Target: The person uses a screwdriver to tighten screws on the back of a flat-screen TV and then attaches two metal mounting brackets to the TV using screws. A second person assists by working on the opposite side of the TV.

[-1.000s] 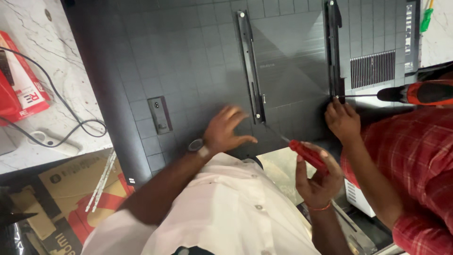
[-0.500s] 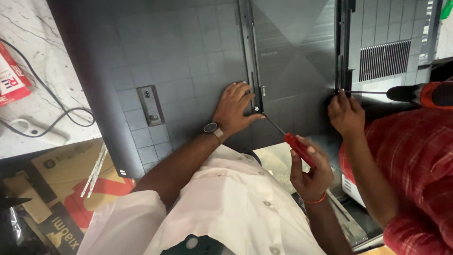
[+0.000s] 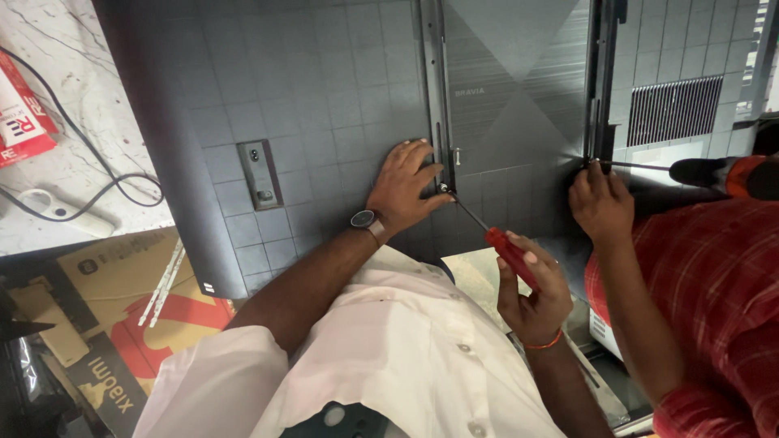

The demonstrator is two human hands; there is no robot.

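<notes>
Broadly, the dark back panel of a television (image 3: 324,97) fills the far part of the view, with two long black mounting brackets — the left bracket (image 3: 436,81) and the right bracket (image 3: 604,73) — lying along it. Your left hand (image 3: 406,188) rests spread and unclenched on the panel, fingertips touching the left bracket. Your right hand (image 3: 531,288) is clenched round the red handle of a screwdriver (image 3: 495,239), whose tip meets the left bracket's lower end. At right, a co-worker's hand (image 3: 599,203) in a red checked sleeve touches the right bracket, beside a second, orange-handled screwdriver (image 3: 706,172).
</notes>
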